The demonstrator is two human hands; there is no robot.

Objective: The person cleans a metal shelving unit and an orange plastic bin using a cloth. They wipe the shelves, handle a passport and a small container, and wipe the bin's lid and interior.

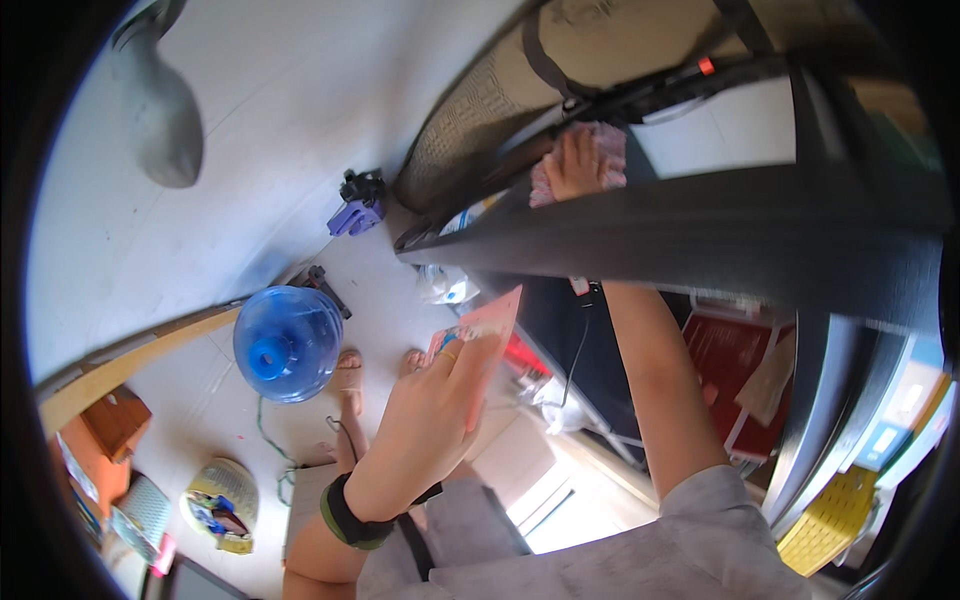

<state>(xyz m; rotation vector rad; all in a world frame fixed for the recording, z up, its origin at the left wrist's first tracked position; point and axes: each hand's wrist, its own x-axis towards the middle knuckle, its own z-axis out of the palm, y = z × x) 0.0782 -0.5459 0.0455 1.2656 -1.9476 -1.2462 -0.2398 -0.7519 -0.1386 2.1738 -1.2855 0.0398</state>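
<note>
In the head view my left hand [420,427], with a ring on a finger and a dark band at the wrist, grips a thin pink card or booklet [495,330] with printing on it. My right arm reaches behind a dark shelf bar [675,232]. Beyond that bar, my right hand [577,165] lies spread on a crumpled pink-and-white cloth [613,150], pressing it against a dark shelf surface. Part of the right forearm is hidden by the bar.
A large blue water bottle [289,345] stands at left. Near the wall lies a purple object [356,217]. A rolled mat [480,112] is behind the shelf. A bin [221,487] holds rubbish, and a yellow basket [832,517] is at lower right. A cable [576,360] hangs beneath the bar.
</note>
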